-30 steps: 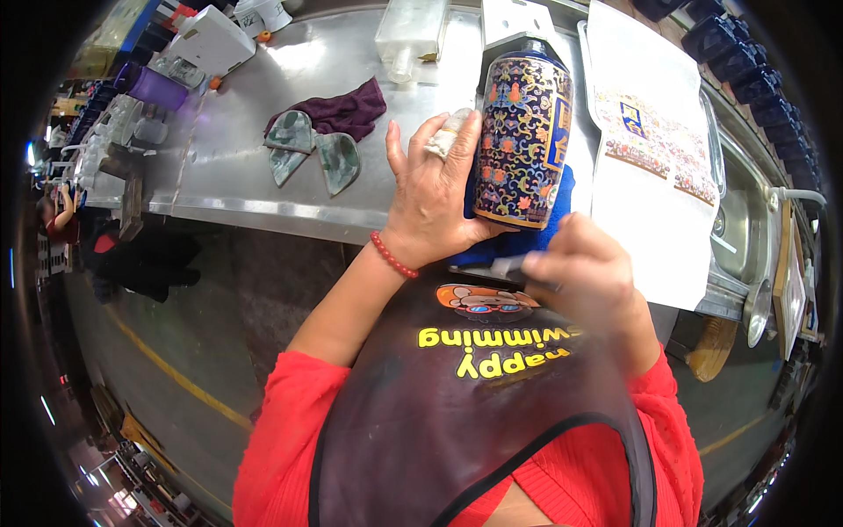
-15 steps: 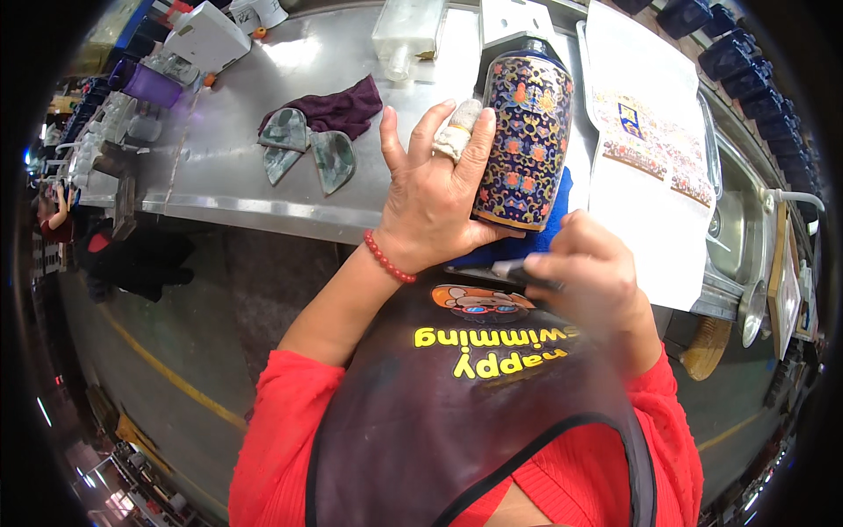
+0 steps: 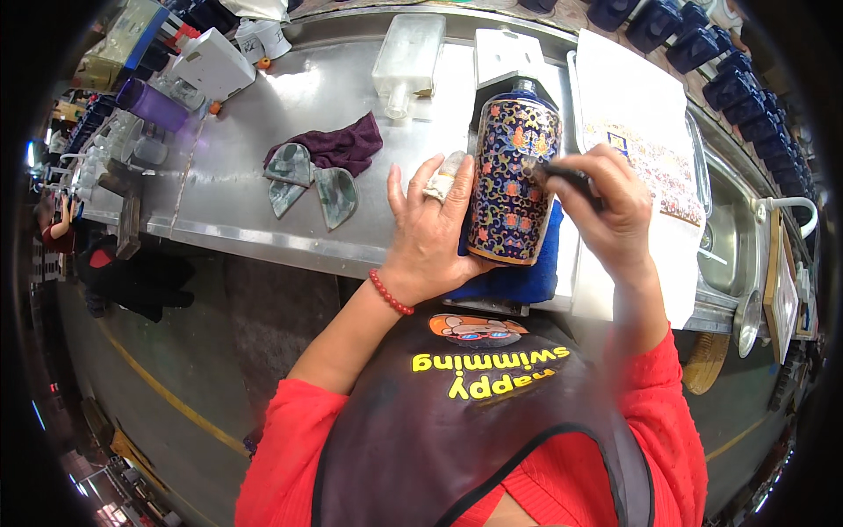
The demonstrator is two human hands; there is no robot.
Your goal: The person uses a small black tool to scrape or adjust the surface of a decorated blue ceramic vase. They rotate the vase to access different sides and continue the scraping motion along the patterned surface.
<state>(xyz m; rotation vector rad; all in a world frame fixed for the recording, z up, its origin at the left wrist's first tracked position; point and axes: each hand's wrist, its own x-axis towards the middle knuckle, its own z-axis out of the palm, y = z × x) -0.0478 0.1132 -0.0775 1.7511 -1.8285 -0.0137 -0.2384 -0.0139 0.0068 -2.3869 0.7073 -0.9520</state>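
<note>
A dark blue bottle (image 3: 514, 180) with a colourful floral pattern lies tilted on a blue cloth (image 3: 546, 259), its neck pointing away from me. My left hand (image 3: 430, 220) steadies it from the left, thumb hooked at the base and index finger along the side; the other fingers are spread. One finger wears a whitish wrap. Pinched in my right hand (image 3: 610, 198) is a small dark-handled tool (image 3: 575, 184), held against the bottle's upper right side. Its tip is blurred.
Left of the bottle lie green-grey patterned pads (image 3: 334, 189) and a dark purple cloth (image 3: 347, 145). A clear square bottle (image 3: 411, 61) lies further back. Printed sheets (image 3: 632, 255) spread on the right before a sink (image 3: 727, 237). A purple cup (image 3: 154, 104) stands at far left.
My right hand has risen from below the bottle's base to its right side, bringing the tool against it. The bottle and left hand sit slightly lower in view.
</note>
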